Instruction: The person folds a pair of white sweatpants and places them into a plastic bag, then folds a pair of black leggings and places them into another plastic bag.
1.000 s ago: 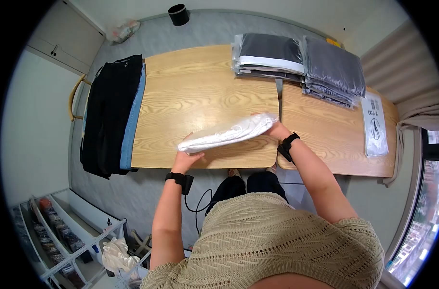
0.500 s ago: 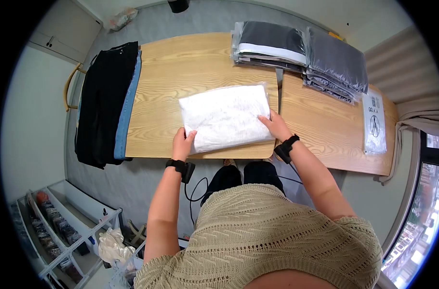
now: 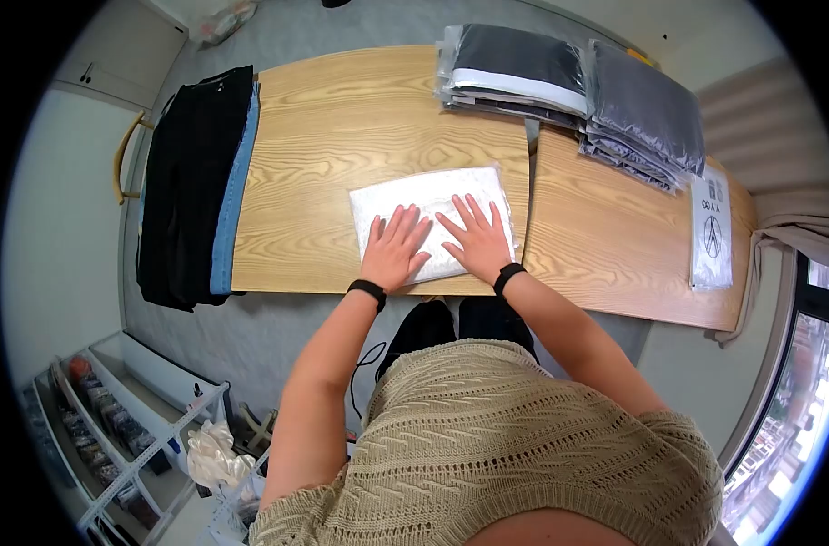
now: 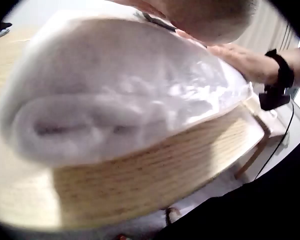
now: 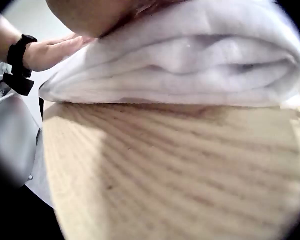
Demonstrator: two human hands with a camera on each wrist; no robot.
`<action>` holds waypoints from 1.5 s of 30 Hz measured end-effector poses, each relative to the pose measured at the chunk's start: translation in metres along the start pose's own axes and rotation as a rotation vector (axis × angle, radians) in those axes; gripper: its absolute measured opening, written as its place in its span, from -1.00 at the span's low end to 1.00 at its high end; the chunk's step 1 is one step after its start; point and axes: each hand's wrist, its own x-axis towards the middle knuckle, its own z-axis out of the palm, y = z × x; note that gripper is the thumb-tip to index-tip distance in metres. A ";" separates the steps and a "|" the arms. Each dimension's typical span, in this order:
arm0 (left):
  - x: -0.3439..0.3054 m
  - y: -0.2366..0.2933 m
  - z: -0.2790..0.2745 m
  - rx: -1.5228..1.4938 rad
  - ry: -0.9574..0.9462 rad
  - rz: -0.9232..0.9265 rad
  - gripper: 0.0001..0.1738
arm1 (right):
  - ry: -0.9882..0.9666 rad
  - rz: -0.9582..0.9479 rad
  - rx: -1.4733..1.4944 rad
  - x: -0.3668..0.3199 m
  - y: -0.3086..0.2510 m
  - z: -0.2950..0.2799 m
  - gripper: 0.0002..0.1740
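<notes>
A folded white item in a clear bag [image 3: 437, 187] lies flat near the front edge of the wooden table [image 3: 341, 118]. On its left half rests my left hand [image 3: 393, 247], palm down with the fingers spread. My right hand [image 3: 478, 239] lies the same way on the right half, the two hands apart. In the left wrist view the bag's shiny film and a rolled fold of the white item [image 4: 100, 90] show. Thick soft layers of the white item [image 5: 190, 60] fill the upper part of the right wrist view.
Black trousers [image 3: 196, 182] lie over blue jeans [image 3: 235, 200] at the table's left end. Bagged dark garments [image 3: 519, 59] and bagged grey garments [image 3: 646, 109] are stacked at the back right. A printed white bag [image 3: 710, 237] lies at the right end. Shelves [image 3: 114, 419] stand lower left.
The white item, held up by its sides before, has been lowered onto the table. Both hands have let go of its edges and moved inward onto its top, fingers spread.
</notes>
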 end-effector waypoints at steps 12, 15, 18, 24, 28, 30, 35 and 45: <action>0.024 -0.010 0.020 0.039 -0.134 -0.029 -0.24 | -0.148 -0.005 0.036 0.022 0.014 0.013 -0.40; 0.026 -0.010 0.021 0.025 -0.177 -0.040 -0.24 | -0.170 -0.004 0.029 0.025 0.014 0.014 -0.40; 0.026 -0.012 0.024 0.009 -0.204 -0.045 -0.25 | -0.181 -0.004 0.006 0.026 0.014 0.016 -0.41; 0.027 -0.013 0.026 0.024 -0.180 -0.040 -0.24 | -0.174 0.004 0.003 0.026 0.013 0.015 -0.41; 0.024 -0.012 0.024 0.030 -0.132 -0.018 -0.26 | -0.152 -0.013 -0.008 0.024 0.012 0.017 -0.40; 0.021 -0.013 0.020 0.006 -0.117 -0.007 -0.27 | -0.123 -0.019 -0.024 0.022 0.011 0.016 -0.39; 0.016 -0.029 -0.005 -0.046 -0.131 0.138 -0.31 | -0.093 0.049 0.025 0.021 0.007 0.002 -0.39; 0.027 -0.054 0.005 -0.050 -0.189 0.258 -0.35 | -0.163 0.050 -0.025 0.026 0.026 0.012 -0.40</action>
